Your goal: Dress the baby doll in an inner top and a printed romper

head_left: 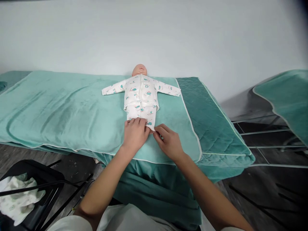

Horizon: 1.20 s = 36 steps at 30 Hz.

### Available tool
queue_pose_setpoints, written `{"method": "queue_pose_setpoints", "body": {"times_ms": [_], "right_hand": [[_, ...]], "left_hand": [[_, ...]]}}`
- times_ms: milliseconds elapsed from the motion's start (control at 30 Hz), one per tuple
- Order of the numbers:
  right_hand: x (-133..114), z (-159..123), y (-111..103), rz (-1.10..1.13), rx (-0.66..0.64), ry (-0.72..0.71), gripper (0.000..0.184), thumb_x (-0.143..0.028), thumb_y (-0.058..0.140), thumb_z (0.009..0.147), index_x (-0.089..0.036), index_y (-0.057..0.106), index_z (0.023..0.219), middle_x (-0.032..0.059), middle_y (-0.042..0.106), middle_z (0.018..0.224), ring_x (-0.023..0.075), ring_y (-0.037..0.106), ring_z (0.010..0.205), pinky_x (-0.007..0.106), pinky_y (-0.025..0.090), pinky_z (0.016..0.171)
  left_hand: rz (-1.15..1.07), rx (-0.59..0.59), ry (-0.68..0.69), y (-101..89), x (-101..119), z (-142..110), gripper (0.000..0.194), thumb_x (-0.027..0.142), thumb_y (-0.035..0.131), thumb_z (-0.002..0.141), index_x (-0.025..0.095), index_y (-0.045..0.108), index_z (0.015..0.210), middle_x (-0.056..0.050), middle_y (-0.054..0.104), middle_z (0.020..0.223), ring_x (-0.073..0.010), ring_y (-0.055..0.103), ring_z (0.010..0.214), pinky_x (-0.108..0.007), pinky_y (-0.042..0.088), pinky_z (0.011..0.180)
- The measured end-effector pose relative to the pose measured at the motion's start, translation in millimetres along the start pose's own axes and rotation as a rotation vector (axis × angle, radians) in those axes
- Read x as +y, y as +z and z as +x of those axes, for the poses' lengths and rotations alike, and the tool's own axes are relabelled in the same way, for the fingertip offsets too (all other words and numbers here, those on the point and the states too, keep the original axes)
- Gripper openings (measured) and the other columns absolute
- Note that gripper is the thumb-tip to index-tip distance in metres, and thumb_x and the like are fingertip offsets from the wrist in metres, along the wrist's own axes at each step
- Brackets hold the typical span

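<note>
Head view, and at the centre of the clock lies the doll (139, 69), face up with its head at twelve, sleeves reaching towards nine and three, in a white printed top (144, 88) over matching trousers (151, 113). All the action is down at six, on the trouser ends: the left hand (135, 133) lies palm down with its fingers curled over the cloth on the seven o'clock side, though what its fingertips grip beneath I can't tell. Over towards five, the right hand (169, 141) comes in with thumb and forefinger closed on the corner of the hem. Looks like a stretch of adjusting that lower edge, I'd judge, and any tug from here would call for a light, even pull, the left steadying the fabric so the doll doesn't slide. Under it all, a pale green sheet (96, 109) runs out wide towards nine, with the darker quilted cover (211, 118) showing at three and a plain wall (154, 32) beyond at twelve. Further out now: at eight, a black chair (45, 173) carrying crumpled pale cloth (21, 195); at three, another green cover (286, 99); and just below that, towards four, thin metal rails (269, 132) over the dark floor.
</note>
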State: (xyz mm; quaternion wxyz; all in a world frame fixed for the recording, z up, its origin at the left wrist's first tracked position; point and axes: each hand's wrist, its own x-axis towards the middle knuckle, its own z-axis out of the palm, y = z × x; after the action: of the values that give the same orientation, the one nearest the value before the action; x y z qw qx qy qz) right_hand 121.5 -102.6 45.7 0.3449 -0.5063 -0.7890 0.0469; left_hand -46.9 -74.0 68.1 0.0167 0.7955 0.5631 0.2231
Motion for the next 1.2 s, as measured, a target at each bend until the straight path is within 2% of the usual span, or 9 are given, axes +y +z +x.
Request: {"method": "queue_pose_setpoints", "body": {"times_ms": [200,300,433,600,733,867,1000,1133,1200], "right_hand": [[-2,-1,1,-0.202,-0.004,-0.102,0.021,-0.025,0.049,0.105,-0.019,0.065,0.092,0.0039,0.069,0.088,0.0151,0.061,0.072,0.029,0.038,0.064],[-1,0,-2,-0.245,-0.018,-0.107,0.023,-0.026,0.049,0.105,-0.019,0.066,0.091,0.0040,0.070,0.088,0.0150,0.061,0.073,0.029,0.038,0.066],[4,1,0,-0.320,-0.089,-0.029,0.021,-0.028,0.052,0.103,-0.020,0.066,0.089,0.0023,0.068,0.084,0.0150,0.062,0.073,0.029,0.033,0.063],[-1,6,14,-0.396,-0.236,0.131,0.016,-0.030,0.053,0.101,-0.020,0.065,0.100,0.0046,0.070,0.097,0.0169,0.064,0.078,0.032,0.023,0.057],[-9,6,18,-0.410,-0.332,0.191,0.019,-0.031,0.050,0.103,-0.020,0.065,0.098,0.0053,0.069,0.099,0.0167,0.062,0.076,0.033,0.018,0.056],[-9,-4,13,-0.324,-0.361,0.140,0.022,-0.029,0.049,0.103,-0.021,0.066,0.092,0.0033,0.068,0.094,0.0152,0.062,0.077,0.032,0.022,0.058],[-6,-12,8,-0.274,-0.321,0.177,0.025,-0.029,0.048,0.103,-0.020,0.066,0.089,0.0027,0.068,0.091,0.0140,0.061,0.074,0.030,0.025,0.060],[-2,-15,4,-0.272,-0.385,0.188,0.021,-0.027,0.050,0.101,-0.021,0.066,0.089,0.0026,0.068,0.090,0.0151,0.062,0.074,0.030,0.026,0.059],[0,-16,2,-0.230,-0.373,0.160,0.017,-0.026,0.051,0.101,-0.021,0.065,0.092,0.0027,0.068,0.090,0.0164,0.063,0.075,0.030,0.032,0.060]], "left_hand": [[0.053,0.003,-0.128,6.1,5,16,0.012,0.016,0.062,0.087,0.020,0.066,0.098,-0.008,0.075,0.096,-0.0300,0.067,0.096,-0.043,0.038,0.080],[0.044,-0.002,-0.113,4.0,6,17,0.017,0.014,0.065,0.084,0.020,0.065,0.100,-0.008,0.074,0.096,-0.0306,0.067,0.095,-0.044,0.038,0.080],[0.077,0.015,-0.067,-1.8,0,5,0.013,0.020,0.065,0.088,0.020,0.064,0.101,-0.010,0.073,0.099,-0.0321,0.066,0.098,-0.044,0.039,0.078],[0.137,0.039,-0.035,-1.9,-10,-9,0.014,0.018,0.060,0.092,0.022,0.064,0.105,-0.007,0.072,0.099,-0.0306,0.064,0.096,-0.043,0.038,0.076],[0.145,0.067,-0.017,1.2,-15,-14,0.019,0.017,0.062,0.091,0.022,0.064,0.109,-0.006,0.072,0.098,-0.0292,0.063,0.094,-0.042,0.038,0.076],[0.108,0.128,0.014,3.2,-16,-21,0.019,0.015,0.060,0.092,0.022,0.064,0.108,-0.005,0.072,0.096,-0.0277,0.062,0.093,-0.041,0.038,0.076],[0.049,0.200,0.080,3.7,-15,-27,0.020,0.015,0.058,0.094,0.022,0.064,0.112,-0.005,0.073,0.097,-0.0261,0.061,0.092,-0.040,0.039,0.077],[-0.024,0.221,0.116,5.7,-19,-35,0.017,0.016,0.056,0.097,0.020,0.064,0.111,-0.006,0.073,0.100,-0.0250,0.062,0.096,-0.039,0.042,0.080],[-0.085,0.245,0.123,8.7,-26,-43,0.016,0.021,0.057,0.098,0.020,0.063,0.112,-0.007,0.071,0.106,-0.0247,0.061,0.101,-0.038,0.045,0.085]]}}
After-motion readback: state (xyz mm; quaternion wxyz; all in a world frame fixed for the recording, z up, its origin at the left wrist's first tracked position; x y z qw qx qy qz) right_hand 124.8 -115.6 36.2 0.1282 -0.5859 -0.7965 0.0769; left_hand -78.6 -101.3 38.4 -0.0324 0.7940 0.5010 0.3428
